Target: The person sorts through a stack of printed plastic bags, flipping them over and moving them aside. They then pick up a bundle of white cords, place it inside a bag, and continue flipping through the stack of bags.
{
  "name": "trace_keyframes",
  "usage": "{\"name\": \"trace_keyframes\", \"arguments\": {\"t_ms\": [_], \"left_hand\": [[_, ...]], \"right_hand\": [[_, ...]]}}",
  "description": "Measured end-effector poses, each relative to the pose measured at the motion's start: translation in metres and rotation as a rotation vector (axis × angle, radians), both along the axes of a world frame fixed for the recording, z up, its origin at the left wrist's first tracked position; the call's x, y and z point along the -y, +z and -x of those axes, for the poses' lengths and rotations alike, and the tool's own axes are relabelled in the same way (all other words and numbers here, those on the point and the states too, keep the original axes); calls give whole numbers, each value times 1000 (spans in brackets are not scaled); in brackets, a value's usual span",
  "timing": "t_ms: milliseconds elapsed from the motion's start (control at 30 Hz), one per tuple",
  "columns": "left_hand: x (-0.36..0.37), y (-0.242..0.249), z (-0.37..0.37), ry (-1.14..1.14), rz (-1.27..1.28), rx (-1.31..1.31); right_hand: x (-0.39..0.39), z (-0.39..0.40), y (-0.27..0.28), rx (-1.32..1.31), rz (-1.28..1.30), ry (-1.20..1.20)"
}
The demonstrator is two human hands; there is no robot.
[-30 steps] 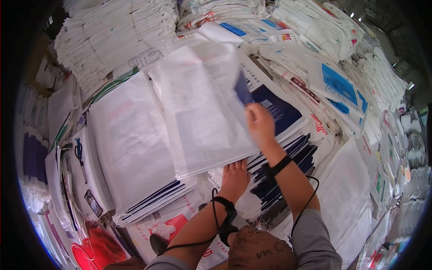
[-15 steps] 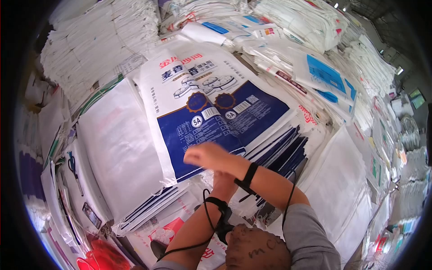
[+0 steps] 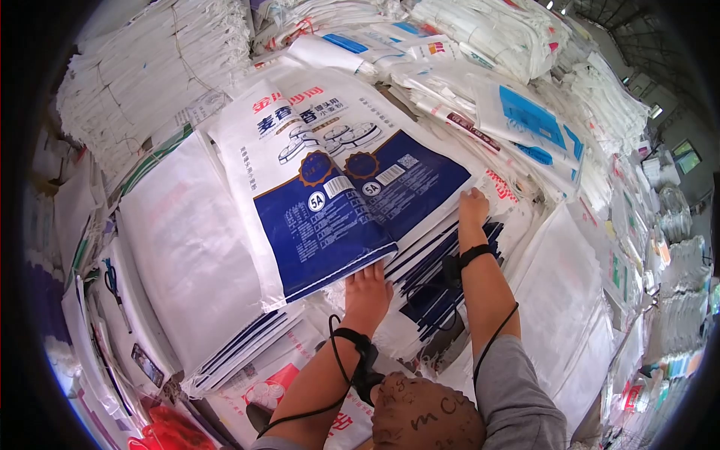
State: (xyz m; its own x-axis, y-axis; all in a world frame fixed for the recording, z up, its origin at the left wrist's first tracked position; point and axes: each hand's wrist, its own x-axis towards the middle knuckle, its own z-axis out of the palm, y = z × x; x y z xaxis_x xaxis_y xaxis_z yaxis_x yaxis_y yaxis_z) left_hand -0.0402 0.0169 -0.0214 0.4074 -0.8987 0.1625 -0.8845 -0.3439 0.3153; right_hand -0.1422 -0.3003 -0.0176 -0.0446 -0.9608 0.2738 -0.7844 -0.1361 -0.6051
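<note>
Closest, at the bottom, a brown rounded item (image 3: 427, 412) with dark handwriting sits between the two forearms, which wear black wrist straps joined to black cables. Slightly farther off, a red bag (image 3: 172, 429) shows at the lower left, and a white sack with red print (image 3: 270, 382) lies under the left forearm. The left hand (image 3: 367, 296) points away from the person, its fingertips at the near edge of the upper printed sack (image 3: 315, 247); whether its grip is clamped on that edge I cannot tell. The right hand (image 3: 474, 210) is at the right edge of the lower printed sack (image 3: 420, 184), fingers bent; whether they pinch it cannot be told either. The upper printed sack lies flat in the middle, overlapping the lower one, its long axis running away from the person and leaning left at the far end; its blue block is nearest, its red heading farthest. The lower printed sack points the same way but slants more to the left, on a stack of dark blue edges (image 3: 442, 285). Just left is a pile of white sacks (image 3: 195, 217), with scissors (image 3: 111, 276) beyond its left side. Farther back lie a blue-and-white sack (image 3: 532, 116) at the right and a tall bundle (image 3: 157, 67) at the left.
</note>
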Motion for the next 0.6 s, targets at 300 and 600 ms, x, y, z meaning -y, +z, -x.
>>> {"name": "trace_keyframes", "arguments": {"t_ms": [300, 600], "left_hand": [[1, 1, 1, 8, -44, 2], [2, -2, 0, 7, -45, -26]], "right_hand": [[13, -8, 2, 509, -62, -48], [-76, -124, 80, 182, 174, 484]]}}
